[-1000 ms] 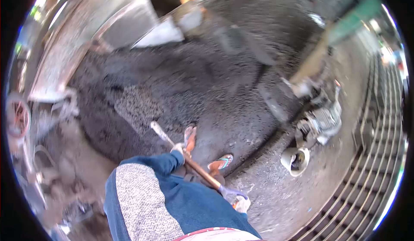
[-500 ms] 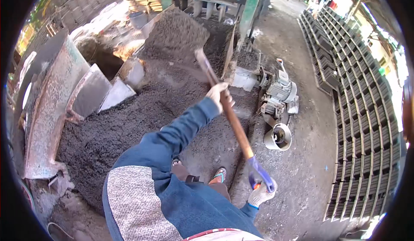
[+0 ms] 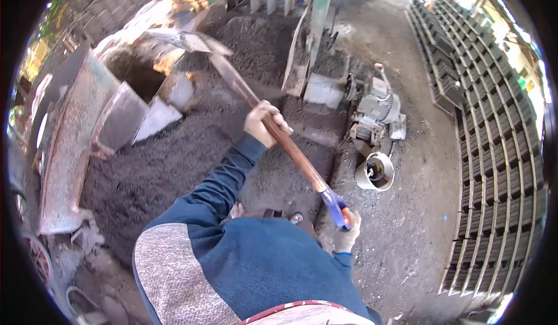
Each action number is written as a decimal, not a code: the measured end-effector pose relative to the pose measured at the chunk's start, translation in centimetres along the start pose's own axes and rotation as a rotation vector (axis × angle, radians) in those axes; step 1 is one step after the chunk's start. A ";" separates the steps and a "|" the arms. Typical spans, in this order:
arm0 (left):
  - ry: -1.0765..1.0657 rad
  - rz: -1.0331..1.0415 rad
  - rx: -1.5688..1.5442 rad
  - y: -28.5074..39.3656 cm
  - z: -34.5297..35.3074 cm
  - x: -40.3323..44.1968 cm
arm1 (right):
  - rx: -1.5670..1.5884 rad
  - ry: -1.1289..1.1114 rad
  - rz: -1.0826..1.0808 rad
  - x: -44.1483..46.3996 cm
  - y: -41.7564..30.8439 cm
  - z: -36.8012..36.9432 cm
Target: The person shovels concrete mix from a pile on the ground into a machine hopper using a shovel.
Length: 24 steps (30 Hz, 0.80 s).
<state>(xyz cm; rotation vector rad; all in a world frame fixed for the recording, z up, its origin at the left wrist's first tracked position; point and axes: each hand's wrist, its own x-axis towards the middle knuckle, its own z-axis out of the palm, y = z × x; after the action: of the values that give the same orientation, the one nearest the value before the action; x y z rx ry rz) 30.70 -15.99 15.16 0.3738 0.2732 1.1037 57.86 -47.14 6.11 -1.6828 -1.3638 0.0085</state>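
Observation:
A shovel (image 3: 297,161) with a wooden shaft slants across the middle of the view. My gloved left hand (image 3: 266,123) is wrapped round the shaft partway up. Lower right, my gloved right hand (image 3: 347,233) grips the shovel's blue-purple end handle, which has a bit of orange on it. The pale blade, blurred at upper left, shows no load that I can make out. Below and beyond it lies dark, damp, grainy mix (image 3: 157,180), with a further heap (image 3: 253,43) at the foot of a green-framed machine (image 3: 321,20).
To the left stands a rusty curved metal chute (image 3: 72,145). A motor (image 3: 378,109) and a white bucket (image 3: 375,171) are on the floor right of the mix. Racks of stacked grey blocks (image 3: 494,151) line the right side. A dark pit (image 3: 142,81) opens at upper left.
The shovel's blade has swung left and away from the heap by the machine, and the mix it seemed to carry is off it. Both hands have shifted along, keeping their grip.

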 end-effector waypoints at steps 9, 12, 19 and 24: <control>0.995 0.172 -0.257 -4.6 -13.7 -11.8 | 0.574 -0.100 0.421 9.4 2.6 -4.7; 1.086 0.031 -0.482 -7.7 -15.8 -12.5 | 0.416 -0.247 0.218 14.4 -1.8 -6.7; 0.947 -0.271 -0.450 -9.0 -22.9 -3.1 | 0.512 -0.527 0.092 17.8 -6.0 -1.4; 1.003 -0.258 -0.304 -5.0 -28.7 7.1 | 0.648 -0.390 1.061 14.2 -7.9 11.4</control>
<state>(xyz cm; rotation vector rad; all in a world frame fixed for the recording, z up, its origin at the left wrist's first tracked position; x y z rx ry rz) 26.43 -7.04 -13.09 -0.5104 0.9912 0.9816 51.29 -29.46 12.18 -1.6574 -0.4583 1.2860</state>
